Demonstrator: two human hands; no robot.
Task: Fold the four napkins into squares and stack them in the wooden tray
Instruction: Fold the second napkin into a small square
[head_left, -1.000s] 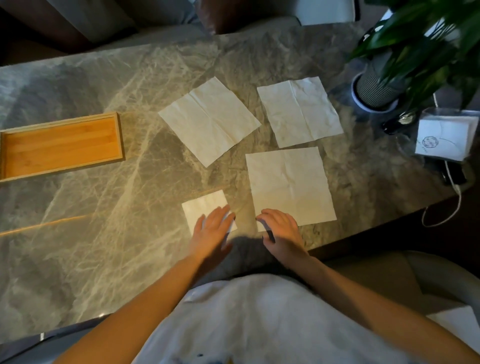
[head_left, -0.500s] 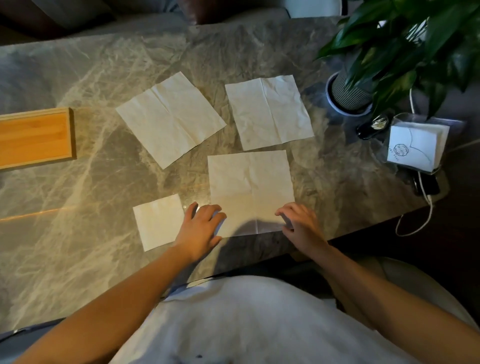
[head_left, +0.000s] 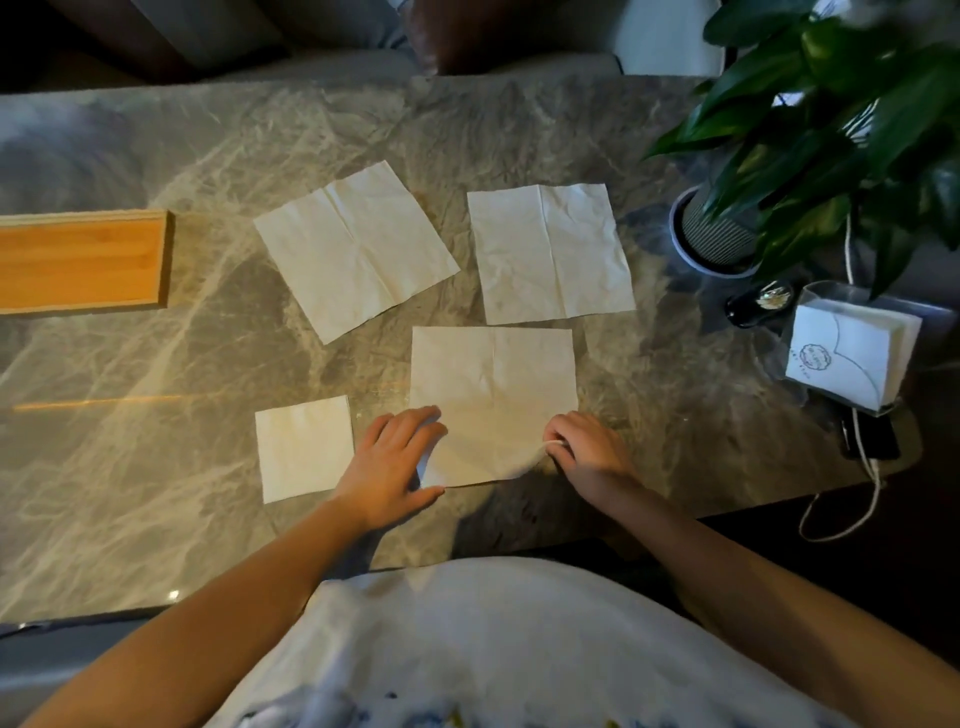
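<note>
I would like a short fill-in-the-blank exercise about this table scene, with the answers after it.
1. The number of napkins already folded into a small square is ____.
2. The wooden tray holds ____ napkins.
3. The right hand pinches a corner of the nearest open napkin, while the ____ hand rests on its other near corner.
4. The potted plant stands at the ____ side of the table.

Answers: one; no; left; right

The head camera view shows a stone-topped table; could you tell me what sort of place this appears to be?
Probably a home dining or living area, possibly a café. A marble-look table carries a potted plant and a clear napkin holder, with upholstered seating beyond.
</note>
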